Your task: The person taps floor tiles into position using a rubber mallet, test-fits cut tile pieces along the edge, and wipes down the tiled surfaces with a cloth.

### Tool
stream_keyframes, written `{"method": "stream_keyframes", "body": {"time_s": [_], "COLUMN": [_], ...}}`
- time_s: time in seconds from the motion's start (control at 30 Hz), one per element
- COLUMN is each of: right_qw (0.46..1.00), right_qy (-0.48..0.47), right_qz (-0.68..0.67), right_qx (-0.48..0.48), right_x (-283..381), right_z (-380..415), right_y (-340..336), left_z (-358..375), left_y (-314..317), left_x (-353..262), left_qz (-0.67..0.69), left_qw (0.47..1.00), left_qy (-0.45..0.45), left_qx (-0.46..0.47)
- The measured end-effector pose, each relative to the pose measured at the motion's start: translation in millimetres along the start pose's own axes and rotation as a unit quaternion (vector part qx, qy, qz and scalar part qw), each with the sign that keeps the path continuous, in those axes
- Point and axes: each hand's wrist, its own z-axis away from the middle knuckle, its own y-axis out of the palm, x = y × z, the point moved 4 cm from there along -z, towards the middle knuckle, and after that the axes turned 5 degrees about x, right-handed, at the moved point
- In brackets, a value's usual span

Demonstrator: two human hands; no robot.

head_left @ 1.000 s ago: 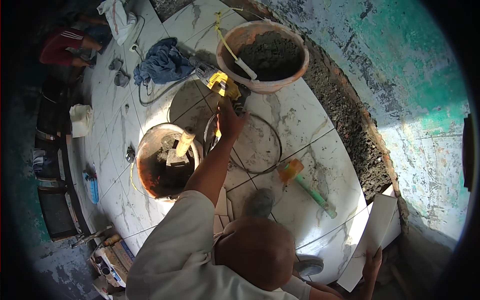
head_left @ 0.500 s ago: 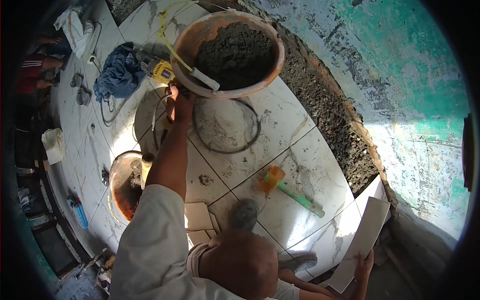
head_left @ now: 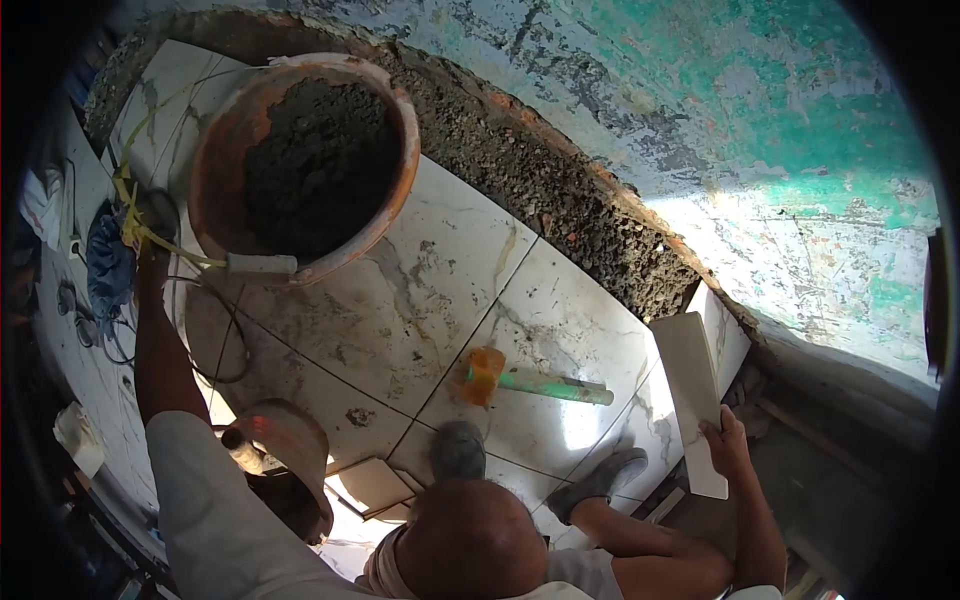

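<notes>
In my right hand point(head_left: 728, 442) is a long, narrow strip of tile point(head_left: 685, 375), its pale side up, with the fingers wrapped round its edge. My left arm stretches to the far left. There my left hand point(head_left: 152, 262) is dark and partly covered by a yellow cord point(head_left: 170, 248), beside a bunched blue cloth point(head_left: 108, 268); its fingers are hidden. Close by stands a large clay-coloured basin point(head_left: 408, 150) of dark mortar point(head_left: 320, 165). A white connector point(head_left: 262, 264) on the cord hangs at the basin's near rim.
A mallet with an orange head point(head_left: 484, 376) and green handle point(head_left: 560, 388) lies on the marble-patterned tiles point(head_left: 400, 300). A smaller bucket point(head_left: 300, 432) stands beside stacked tile pieces point(head_left: 372, 486). A rubble-filled trench point(head_left: 570, 205) runs along the peeling wall point(head_left: 720, 130).
The view has swung left-to-right, so the basin and bucket sit differently in frame. My right hand has raised the tile strip. My left hand is now farther toward the left edge.
</notes>
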Motion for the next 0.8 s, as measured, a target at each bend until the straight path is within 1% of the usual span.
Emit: {"method": "stream_keyframes", "body": {"time_s": [0.07, 0.1, 0.17, 0.2, 0.23, 0.27, 0.3, 0.33, 0.37, 0.4, 0.43, 0.47, 0.5, 0.53, 0.57, 0.6, 0.63, 0.67, 0.7, 0.73, 0.77, 0.8], "right_qw": [0.994, 0.994, 0.983, 0.981, 0.974, 0.965, 0.956, 0.944, 0.913, 0.894, 0.879, 0.852, 0.816, 0.807, 0.773, 0.744, 0.744, 0.744, 0.723, 0.7, 0.708, 0.716], "right_qy": [-0.069, -0.075, -0.103, -0.117, -0.138, -0.161, -0.201, -0.241, -0.315, -0.356, -0.376, -0.421, -0.512, -0.5, -0.55, -0.575, -0.569, -0.565, -0.602, -0.636, -0.612, -0.583], "right_qz": [0.076, 0.071, 0.104, 0.103, 0.108, 0.114, 0.1, 0.088, 0.149, 0.159, 0.161, 0.161, 0.188, 0.212, 0.207, 0.209, 0.21, 0.214, 0.209, 0.204, 0.197, 0.196], "right_qx": [0.039, 0.043, 0.112, 0.118, 0.145, 0.176, 0.191, 0.209, 0.211, 0.221, 0.244, 0.268, 0.191, 0.231, 0.239, 0.271, 0.281, 0.286, 0.267, 0.253, 0.292, 0.33], "right_x": [5.4, 11.4, 34.6, 49.4, 68.7, 86.8, 101.4, 118.3, 144.9, 168.7, 190.0, 218.5, 247.5, 268.1, 292.0, 304.7, 320.1, 341.6, 355.5, 358.5, 364.6, 370.6], "right_z": [-22.0, -34.9, -65.4, -78.9, -93.5, -107.0, -122.0, -136.1, -145.8, -156.2, -170.7, -176.6, -174.1, -187.8, -187.9, -185.0, -185.6, -188.2, -188.9, -189.9, -196.2, -200.5], "right_y": [2.9, 6.0, 19.9, 26.6, 37.3, 48.3, 61.8, 74.9, 84.7, 98.1, 117.4, 135.7, 152.3, 178.1, 197.6, 219.2, 238.1, 255.4, 271.7, 287.2, 303.7, 319.8], "left_z": [-3.8, -4.5, -4.8, 3.5, 7.7, 53.2, 120.3, 156.8, 192.1, 256.6, 306.0, 362.3, 419.2, 456.4, 503.0, 542.3, 570.9, 594.8, 617.1, 636.7, 658.5, 685.3], "left_y": [-10.2, -16.3, -34.3, -46.4, -65.0, -91.0, -120.4, -141.3, -161.8, -175.3, -184.8, -188.3, -191.6, -186.4, -180.1, -168.0, -151.8, -134.4, -115.9, -87.7, -55.9, -21.1], "left_x": [1.8, 1.4, -2.0, -6.6, -17.2, -42.4, -71.7, -83.7, -93.9, -101.8, -97.3, -89.9, -82.6, -57.0, -35.9, -10.6, 21.1, 53.8, 88.7, 130.0, 171.1, 211.0], "left_qz": [-0.011, -0.011, -0.009, -0.007, -0.024, -0.044, -0.053, -0.124, -0.197, -0.145, -0.125, -0.092, -0.059, 0.04, 0.105, 0.148, 0.209, 0.206, 0.22, 0.297, 0.27, 0.229], "left_qw": [0.995, 0.993, 0.992, 0.991, 0.991, 0.991, 0.982, 0.964, 0.935, 0.941, 0.912, 0.926, 0.937, 0.935, 0.943, 0.936, 0.946, 0.954, 0.962, 0.951, 0.962, 0.971], "left_qy": [0.056, 0.067, 0.07, 0.075, 0.094, 0.109, 0.18, 0.235, 0.281, 0.29, 0.357, 0.344, 0.33, 0.346, 0.316, 0.318, 0.244, 0.217, 0.156, 0.081, 0.038, -0.06], "left_qx": [0.08, 0.101, 0.103, 0.114, 0.092, 0.071, 0.028, -0.028, -0.095, -0.095, -0.156, -0.126, -0.098, -0.067, -0.008, 0.004, 0.044, 0.029, 0.04, 0.03, -0.011, -0.003]}}
